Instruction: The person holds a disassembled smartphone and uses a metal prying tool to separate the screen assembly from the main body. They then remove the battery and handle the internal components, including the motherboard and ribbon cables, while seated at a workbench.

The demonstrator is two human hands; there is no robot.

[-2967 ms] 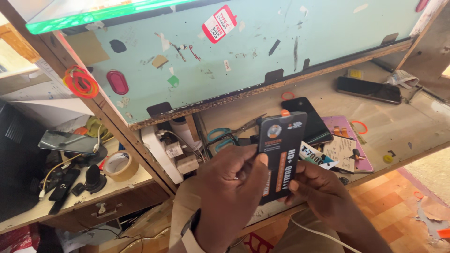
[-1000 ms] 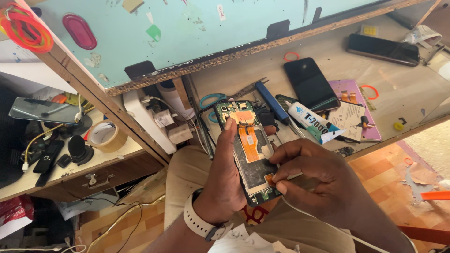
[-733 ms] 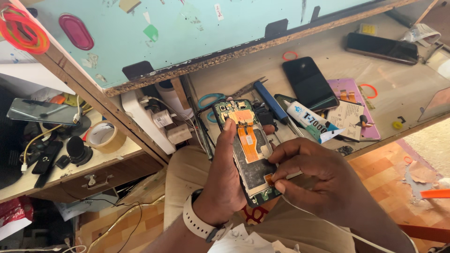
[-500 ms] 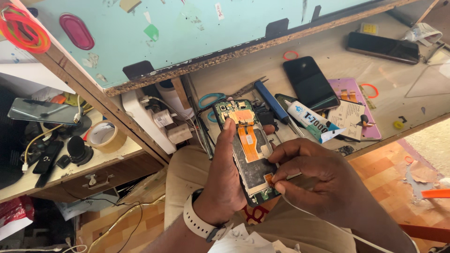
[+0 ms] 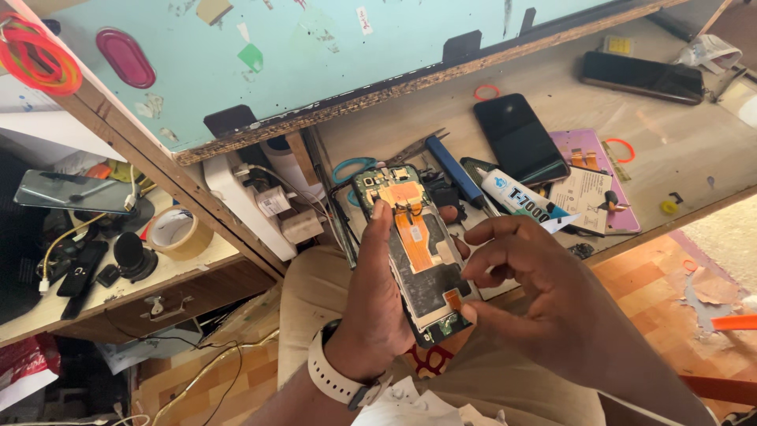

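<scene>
One head-worn camera looks steeply down from close above the lap — facing the workbench [image 5: 694, 170] edge and floor [image 5: 662, 292]; no second view shares anything.

The scene is evenly lit by soft daylight (shadows are faint), focus is held sharply, and slight wide-angle stretching is seen at the edges.

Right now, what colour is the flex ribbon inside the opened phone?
Orange flex ribbon, clearest in the head view.

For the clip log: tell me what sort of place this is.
Most likely a phone repair bench: the left hand holds an opened phone with orange flex cables, a glue tube and two dark phones lie on the cluttered worktop.
</scene>
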